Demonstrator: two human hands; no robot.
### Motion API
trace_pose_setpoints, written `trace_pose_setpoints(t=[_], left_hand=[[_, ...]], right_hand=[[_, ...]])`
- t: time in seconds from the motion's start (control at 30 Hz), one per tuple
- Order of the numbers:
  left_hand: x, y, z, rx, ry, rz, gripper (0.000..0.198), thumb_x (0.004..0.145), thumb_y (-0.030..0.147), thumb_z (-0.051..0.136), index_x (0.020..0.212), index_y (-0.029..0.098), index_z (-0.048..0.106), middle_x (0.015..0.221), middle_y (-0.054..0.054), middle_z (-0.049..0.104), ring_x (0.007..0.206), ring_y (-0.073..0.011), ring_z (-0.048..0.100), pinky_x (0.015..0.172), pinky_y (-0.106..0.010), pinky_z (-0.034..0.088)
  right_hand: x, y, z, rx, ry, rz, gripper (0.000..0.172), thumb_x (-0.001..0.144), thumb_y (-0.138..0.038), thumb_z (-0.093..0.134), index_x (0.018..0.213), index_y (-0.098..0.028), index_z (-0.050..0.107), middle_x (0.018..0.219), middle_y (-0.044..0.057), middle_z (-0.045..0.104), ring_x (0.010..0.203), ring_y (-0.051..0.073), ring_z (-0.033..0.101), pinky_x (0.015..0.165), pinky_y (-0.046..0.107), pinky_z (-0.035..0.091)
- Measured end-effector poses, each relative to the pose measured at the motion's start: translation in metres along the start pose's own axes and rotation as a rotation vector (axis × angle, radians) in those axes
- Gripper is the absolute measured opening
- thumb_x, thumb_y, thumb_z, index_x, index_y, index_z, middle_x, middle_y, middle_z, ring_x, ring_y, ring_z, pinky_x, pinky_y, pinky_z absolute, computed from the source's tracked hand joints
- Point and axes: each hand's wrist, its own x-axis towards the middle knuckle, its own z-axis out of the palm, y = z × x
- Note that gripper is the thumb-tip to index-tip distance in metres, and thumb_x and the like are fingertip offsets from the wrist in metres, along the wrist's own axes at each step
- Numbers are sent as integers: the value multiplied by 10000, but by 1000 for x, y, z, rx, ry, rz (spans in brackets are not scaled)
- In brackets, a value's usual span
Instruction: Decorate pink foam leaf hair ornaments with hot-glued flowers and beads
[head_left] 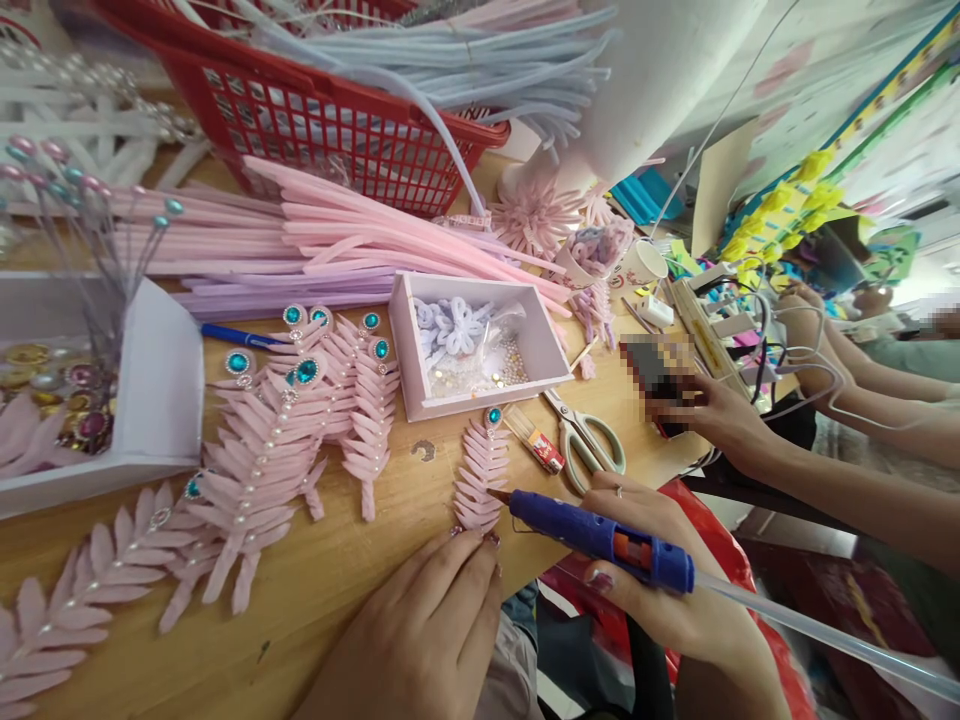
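Note:
My left hand (431, 625) lies low on the table, its fingertips closed on the lower end of a small pink chenille feather (480, 470) with a blue gem at its top. A blue hot glue gun (592, 530) is gripped in my right hand (652, 590). Its nozzle points left and reaches the feather's right edge; whether it touches cannot be made out. A clear glue stick (795, 618) sticks out of the gun's back. To the left lie several finished-looking pink feathers (259, 470) with pearls and blue gems.
Green-handled scissors (589, 445) and a toothpick box (538, 440) lie just beyond the gun. A white box (487, 400) holds pale flowers and beads. Behind it are pink chenille stems (375, 225) and a red basket (337, 120). A co-worker's hand (712, 415) touches a blurred dark object at right.

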Motion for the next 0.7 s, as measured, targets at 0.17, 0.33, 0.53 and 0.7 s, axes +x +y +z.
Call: trace_pose_setpoints(t=[0.17, 0.33, 0.53, 0.7], left_hand=[[-2, 0, 0, -10, -11, 6, 356, 1072, 95, 404, 1129, 132, 754, 1216, -48, 772, 1205, -184, 659, 1106, -281, 510], [-6, -1, 5, -21, -6, 12, 352, 1055, 76, 409, 1156, 122, 743, 1237, -66, 761, 1224, -198, 654, 1133, -304, 495], [-10, -4, 15, -38, 68, 3, 394, 1076, 60, 370, 1107, 145, 754, 1176, -28, 779, 1178, -167, 667, 1164, -264, 430], [-12, -8, 22, -18, 101, 47, 403, 1076, 69, 361, 1094, 146, 756, 1154, -38, 786, 1151, -170, 694, 1137, -270, 468]], right_hand=[[3, -1, 2, 30, -9, 16, 643, 979, -770, 473, 671, -213, 571, 615, 13, 546, 596, 173, 509, 552, 317, 384], [3, -1, -5, 25, 108, 42, 673, 968, -794, 457, 655, -215, 592, 606, 20, 551, 567, 177, 520, 535, 325, 381], [-3, 16, -15, -11, 424, 303, 561, 964, -699, 575, 663, -228, 615, 604, 10, 568, 550, 176, 530, 544, 319, 410], [13, 47, -18, -108, 706, 575, 594, 916, -748, 587, 651, -234, 722, 688, 75, 721, 699, 253, 659, 690, 366, 497]])
